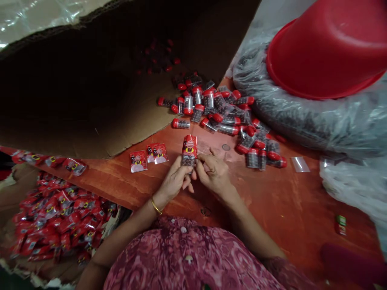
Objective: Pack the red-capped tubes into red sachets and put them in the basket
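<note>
Patterned shirt (169, 257) lay nearest; the left hand (174, 180) gripped a red packet (190, 146), the right hand (214, 170) pinched its edge; I judged hard tugging could dislodge it.

A red-carded packet of dark beads (189, 150) is held in the left hand (175, 177) and touched at its lower edge by the right hand (215, 171) above an orange-red table (272, 209). Red-capped clear tubes (208, 99) are heaped beyond, three printed red cards (138, 162) are laid at left, and red packets (60, 221) are piled in a cardboard box (10, 201) at lower left.
</note>
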The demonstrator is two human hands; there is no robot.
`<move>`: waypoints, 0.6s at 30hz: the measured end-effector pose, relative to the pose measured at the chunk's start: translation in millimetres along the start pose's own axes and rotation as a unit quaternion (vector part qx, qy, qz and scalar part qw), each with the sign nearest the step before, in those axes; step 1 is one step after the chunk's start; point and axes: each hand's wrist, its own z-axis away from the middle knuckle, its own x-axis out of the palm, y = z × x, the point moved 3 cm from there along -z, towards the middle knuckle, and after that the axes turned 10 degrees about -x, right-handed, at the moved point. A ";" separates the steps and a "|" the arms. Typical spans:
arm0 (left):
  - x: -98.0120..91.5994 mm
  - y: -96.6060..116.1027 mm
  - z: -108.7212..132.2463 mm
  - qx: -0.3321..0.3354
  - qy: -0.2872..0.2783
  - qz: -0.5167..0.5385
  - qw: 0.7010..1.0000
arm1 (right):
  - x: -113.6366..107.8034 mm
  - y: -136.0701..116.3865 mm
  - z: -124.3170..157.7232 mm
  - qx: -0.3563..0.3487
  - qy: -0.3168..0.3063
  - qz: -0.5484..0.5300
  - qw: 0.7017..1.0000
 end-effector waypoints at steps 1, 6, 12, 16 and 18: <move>-2.1 -0.3 1.3 0.003 0.003 -0.005 1.000 | 1.2 0.6 -0.8 -0.004 -0.017 -0.014 1.000; -12.0 -5.1 6.7 0.020 0.029 -0.033 0.999 | 10.3 -0.9 -3.3 -0.020 -0.063 -0.061 0.996; -14.4 -12.3 12.6 0.020 0.051 -0.046 0.997 | 16.3 -13.0 -1.9 0.031 -0.012 -0.074 0.997; -13.5 -13.3 17.7 0.034 0.062 -0.035 0.997 | 11.9 -24.3 2.4 -0.007 0.009 -0.042 0.999; -13.9 -12.7 18.6 0.031 0.049 -0.032 0.998 | 9.2 -27.8 5.5 -0.016 0.018 -0.029 0.999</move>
